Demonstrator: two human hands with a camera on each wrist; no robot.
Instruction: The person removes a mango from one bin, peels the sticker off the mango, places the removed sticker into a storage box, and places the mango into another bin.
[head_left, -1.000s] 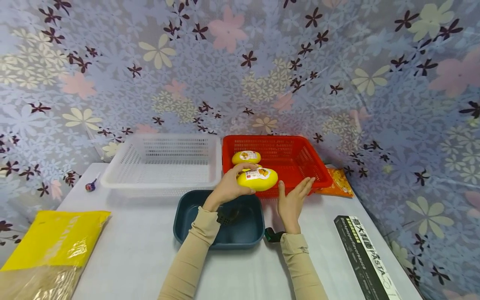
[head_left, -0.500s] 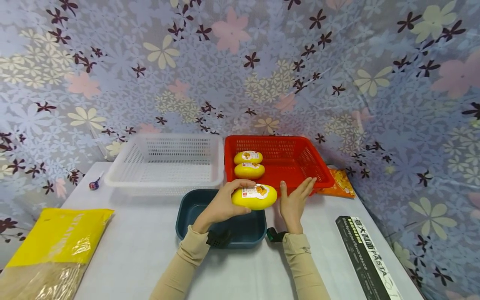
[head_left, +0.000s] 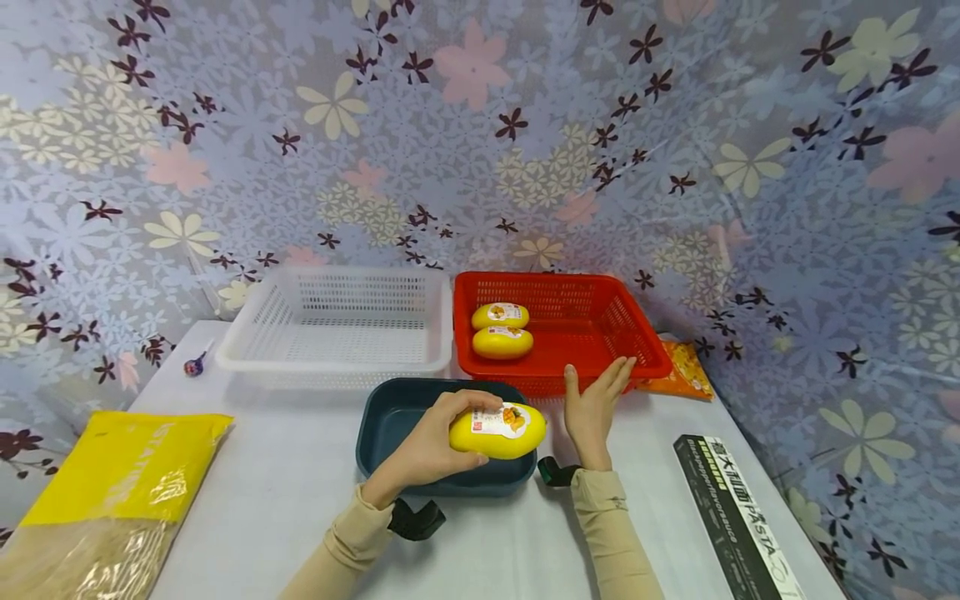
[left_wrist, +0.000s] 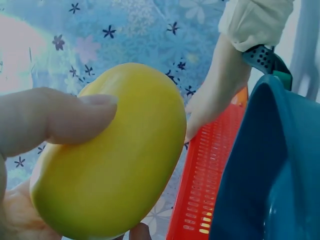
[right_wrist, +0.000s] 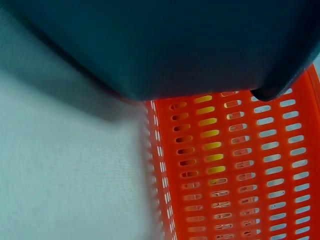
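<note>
My left hand (head_left: pixel 430 442) grips a yellow oval item with a white label (head_left: pixel 498 432), held above the dark blue tub (head_left: pixel 372 433). In the left wrist view the thumb presses on the yellow item (left_wrist: pixel 120 155). Two similar yellow items (head_left: pixel 500 316) lie side by side at the left of the red basket (head_left: pixel 592 333). My right hand (head_left: pixel 592 417) is at the red basket's front edge, fingers straight and thumb apart, holding nothing; whether it touches the rim I cannot tell. The right wrist view shows the red basket's slotted side (right_wrist: pixel 240 165) and no hand.
A white basket (head_left: pixel 337 367) stands left of the red one, with a lollipop (head_left: pixel 195 365) beyond it. A yellow bag (head_left: pixel 127 475) lies at the left, a black pasta box (head_left: pixel 735 517) at the right. An orange packet (head_left: pixel 686 371) lies by the red basket.
My left hand has moved down and slightly left with the yellow item, from the red basket's front edge to over the tub. The right hand has stayed by the basket's front edge.
</note>
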